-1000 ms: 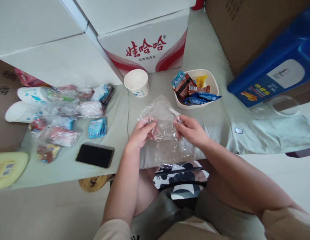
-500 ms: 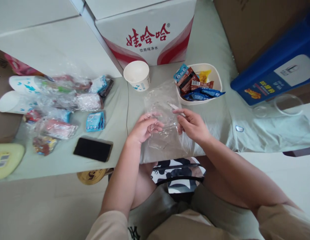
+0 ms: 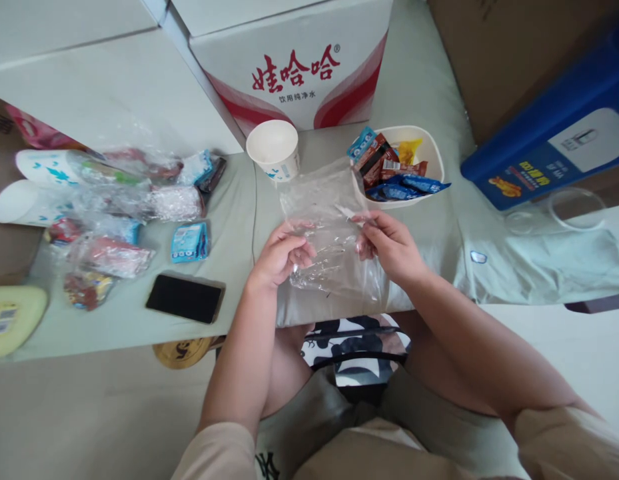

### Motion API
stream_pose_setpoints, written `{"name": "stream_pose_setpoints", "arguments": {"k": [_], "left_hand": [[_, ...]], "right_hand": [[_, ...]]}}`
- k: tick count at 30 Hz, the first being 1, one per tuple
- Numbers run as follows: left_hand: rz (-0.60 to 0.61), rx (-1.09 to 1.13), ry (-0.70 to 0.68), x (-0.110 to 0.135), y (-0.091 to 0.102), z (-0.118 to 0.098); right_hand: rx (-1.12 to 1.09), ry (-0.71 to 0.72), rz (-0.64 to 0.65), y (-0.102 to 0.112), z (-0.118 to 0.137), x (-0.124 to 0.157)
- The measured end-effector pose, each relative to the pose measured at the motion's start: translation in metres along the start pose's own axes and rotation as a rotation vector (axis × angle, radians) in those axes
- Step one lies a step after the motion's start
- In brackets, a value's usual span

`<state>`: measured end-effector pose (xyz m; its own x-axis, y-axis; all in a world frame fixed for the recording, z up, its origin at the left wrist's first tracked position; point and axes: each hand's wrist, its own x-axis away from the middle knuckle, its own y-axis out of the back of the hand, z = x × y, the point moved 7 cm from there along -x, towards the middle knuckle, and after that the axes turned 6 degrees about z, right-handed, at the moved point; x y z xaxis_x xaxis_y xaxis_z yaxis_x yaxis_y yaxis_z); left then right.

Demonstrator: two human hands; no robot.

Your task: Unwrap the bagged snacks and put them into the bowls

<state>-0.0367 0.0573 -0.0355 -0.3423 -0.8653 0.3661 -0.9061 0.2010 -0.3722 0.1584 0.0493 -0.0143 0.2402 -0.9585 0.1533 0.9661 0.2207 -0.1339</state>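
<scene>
A clear plastic bag (image 3: 334, 253) is stretched between my two hands above the cloth-covered table. My left hand (image 3: 286, 252) pinches its left side, thumb against the fingers. On the other side my right hand (image 3: 389, 247) grips the bag, with a small white tip showing by the index finger. The bag looks flat and see-through. Just beyond it stands a white paper cup (image 3: 273, 150) with blue print, upright. To the right of the cup, a white bowl (image 3: 436, 150) holds several small snack packets (image 3: 389, 167) in blue, brown and yellow wrappers.
Bagged paper cups with snacks (image 3: 104, 193) lie at the left, near a blue packet (image 3: 189, 242) and a black phone (image 3: 185, 298). White cartons (image 3: 299, 67) stand behind. A blue container (image 3: 549, 127) and a clear plastic cup (image 3: 576, 208) are at the right.
My hands have moved apart, the left one to the left and the right one slightly to the right. Between them the plastic bag is spread wider.
</scene>
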Motion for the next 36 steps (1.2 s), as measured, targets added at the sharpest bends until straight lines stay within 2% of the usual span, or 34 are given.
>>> {"name": "stream_pose_setpoints", "arguments": {"k": [4,11,18,23,30,36], "left_hand": [[-0.042,0.088,-0.012,0.000,-0.001,-0.001],[-0.135,0.197,0.083,-0.005,0.005,0.006],[-0.075,0.051,0.087,-0.007,0.003,0.014],[-0.093,0.075,0.085,-0.010,0.008,0.013],[-0.139,0.107,0.133,-0.012,0.009,0.015],[-0.179,0.135,0.114,-0.011,0.010,0.016]], "right_hand": [[-0.088,-0.032,0.004,0.001,-0.005,-0.001],[-0.111,-0.041,0.077,-0.001,-0.008,-0.002],[0.051,-0.038,-0.045,0.007,-0.008,-0.001],[0.082,0.026,0.034,0.000,0.004,-0.001],[0.096,0.056,0.081,-0.004,0.004,-0.001],[0.126,0.002,0.138,-0.006,0.002,0.001]]}}
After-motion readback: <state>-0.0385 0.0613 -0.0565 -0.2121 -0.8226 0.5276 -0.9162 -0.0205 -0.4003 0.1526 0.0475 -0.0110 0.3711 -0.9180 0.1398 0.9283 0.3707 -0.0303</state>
